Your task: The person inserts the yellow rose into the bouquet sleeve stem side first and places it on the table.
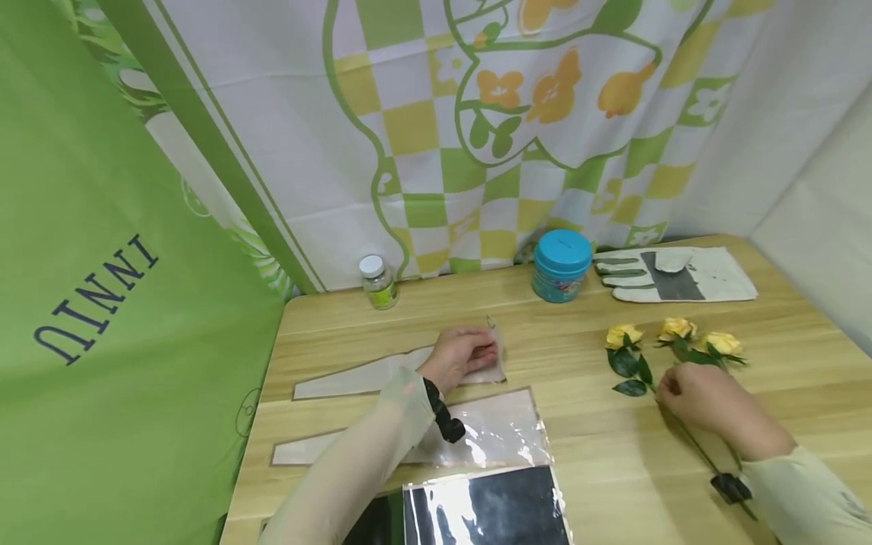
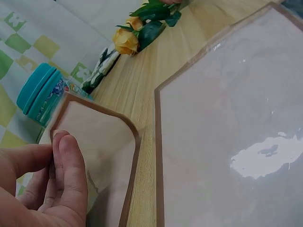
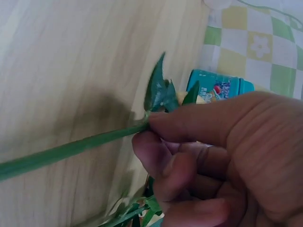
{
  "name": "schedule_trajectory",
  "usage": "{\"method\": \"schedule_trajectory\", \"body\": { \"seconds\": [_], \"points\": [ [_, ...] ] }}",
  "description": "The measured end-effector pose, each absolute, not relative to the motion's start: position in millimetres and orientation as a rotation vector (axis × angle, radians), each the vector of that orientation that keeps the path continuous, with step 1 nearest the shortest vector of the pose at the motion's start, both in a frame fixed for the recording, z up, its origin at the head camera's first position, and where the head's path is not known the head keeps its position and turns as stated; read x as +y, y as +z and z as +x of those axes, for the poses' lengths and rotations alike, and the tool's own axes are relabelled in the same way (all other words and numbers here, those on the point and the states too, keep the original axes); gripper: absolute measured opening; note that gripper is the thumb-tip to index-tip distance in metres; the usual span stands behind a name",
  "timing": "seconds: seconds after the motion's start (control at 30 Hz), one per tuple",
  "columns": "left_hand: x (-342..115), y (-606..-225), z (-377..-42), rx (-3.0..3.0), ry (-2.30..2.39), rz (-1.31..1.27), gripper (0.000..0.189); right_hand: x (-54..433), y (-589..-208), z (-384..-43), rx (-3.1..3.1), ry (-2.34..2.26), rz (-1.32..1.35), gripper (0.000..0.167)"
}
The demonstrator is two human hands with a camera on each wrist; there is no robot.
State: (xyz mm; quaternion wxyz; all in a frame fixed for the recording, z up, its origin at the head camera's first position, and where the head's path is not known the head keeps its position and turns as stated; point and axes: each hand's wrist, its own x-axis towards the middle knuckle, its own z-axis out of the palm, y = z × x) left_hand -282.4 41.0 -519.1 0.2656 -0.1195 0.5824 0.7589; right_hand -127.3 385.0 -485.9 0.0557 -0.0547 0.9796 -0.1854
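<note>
In the head view my left hand (image 1: 463,356) pinches the wide end of a tapered translucent flower sleeve (image 1: 368,378). The left wrist view shows thumb and fingertips at the brown border of this sleeve (image 2: 111,137). A second, similar sleeve (image 1: 507,424) lies just nearer to me, under the left wrist. My right hand (image 1: 708,401) pinches the green stem (image 3: 71,150) of a yellow rose (image 1: 623,335), just below its leaves. Two more yellow roses, one at the middle (image 1: 677,328) and one at the right (image 1: 722,344), lie beside it, their stems partly hidden by that hand.
At the table's back stand a small white-lidded jar (image 1: 378,281), a blue-lidded tub (image 1: 562,265) and a flat pair of work gloves (image 1: 722,274). A shiny plastic-covered black sheet (image 1: 507,503) lies at the front. A black piece (image 1: 731,488) sits on the stems near the right sleeve.
</note>
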Motion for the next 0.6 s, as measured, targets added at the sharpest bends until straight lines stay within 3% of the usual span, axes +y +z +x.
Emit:
{"method": "schedule_trajectory", "body": {
  "seconds": [0.27, 0.47, 0.6],
  "points": [
    [40, -519, -281, 1.555, 2.063, -0.351, 0.017, 374, -462, -123, 2.857, -0.792, -0.077, 0.011],
    [39, -517, -281, 1.562, 2.027, -0.332, 0.020, 363, -440, -130, 2.454, -1.529, 0.041, 0.048],
    [39, -516, -280, 1.565, 2.007, -0.299, 0.020, 349, -432, -141, 2.077, -2.108, 0.056, 0.032]
  ]
}}
